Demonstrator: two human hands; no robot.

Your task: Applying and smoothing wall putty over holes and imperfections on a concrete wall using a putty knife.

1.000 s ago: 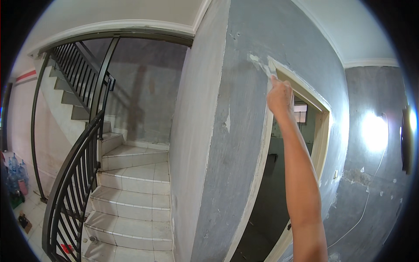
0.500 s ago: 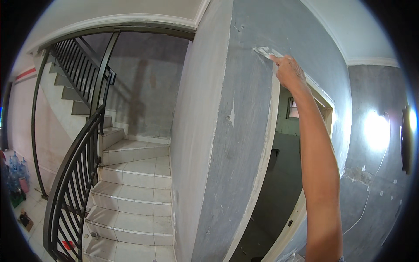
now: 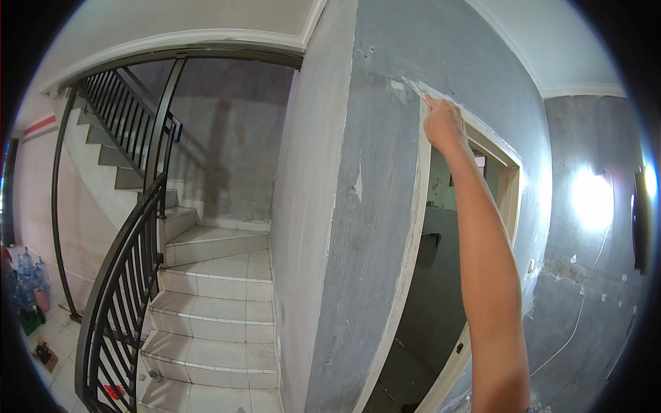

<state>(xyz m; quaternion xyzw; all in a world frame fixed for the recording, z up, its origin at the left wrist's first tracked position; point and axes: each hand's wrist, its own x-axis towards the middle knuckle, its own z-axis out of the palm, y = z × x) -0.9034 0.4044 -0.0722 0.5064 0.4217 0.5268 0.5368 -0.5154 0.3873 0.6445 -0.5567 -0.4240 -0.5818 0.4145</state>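
Right hand (image 3: 444, 125) raised high on an outstretched arm, closed around a scraper (image 3: 418, 88) whose pale blade lies flat against the grey wall (image 3: 385, 206), just above and left of the knuckles, at the top corner of the door frame (image 3: 506, 172). Over the last second the hand has climbed and slid left along the wall, from beside the frame's upper edge to the corner above it; blade contact looks kept throughout, so the stroke reads as working filler upward along the frame line, with a fresh pale streak (image 3: 396, 86) beside the blade. Left hand not in view. Count: one hand, one scraper, one doorway below the hand, one staircase (image 3: 213, 289) far left of it with one black railing (image 3: 124, 275), several water bottles (image 3: 24, 275) at the far lower left.
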